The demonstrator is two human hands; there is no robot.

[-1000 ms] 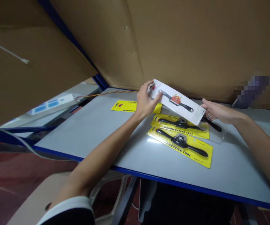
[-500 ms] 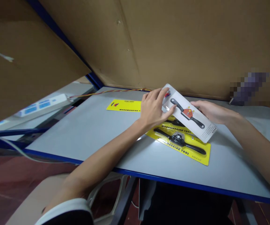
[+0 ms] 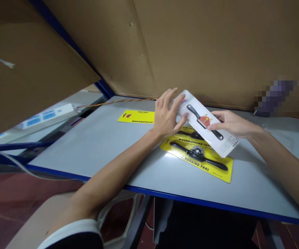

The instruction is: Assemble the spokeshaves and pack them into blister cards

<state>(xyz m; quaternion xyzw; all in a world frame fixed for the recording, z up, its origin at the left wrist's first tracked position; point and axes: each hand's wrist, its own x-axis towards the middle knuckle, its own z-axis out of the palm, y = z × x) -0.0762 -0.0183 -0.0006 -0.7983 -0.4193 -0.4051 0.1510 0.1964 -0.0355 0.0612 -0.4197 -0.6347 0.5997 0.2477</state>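
- The grey tabletop with a blue edge [image 3: 108, 148] has plenty of bare surface, but the tall brown cardboard sheets [image 3: 203, 45] leaning just behind it stand close to the hands; a lifted card could knock against them.
- Two yellow blister packs holding black two-handled woodworking tools [image 3: 198, 157] lie overlapped just under the hands. A brush from a wrist could slide the stack askew.
- The white printed backing card showing a black-and-red tool [image 3: 207, 124] is held tilted above those packs. It could bend or slip, since only one side is gripped.
- The right hand [image 3: 233, 122] pinches the card, thumb on top, fingers beneath.
- The left hand [image 3: 167, 116] has fingers spread, resting loosely at the card's far end; it steadies little.
- A loose yellow printed card [image 3: 137, 116] lies flat to the left, apart.
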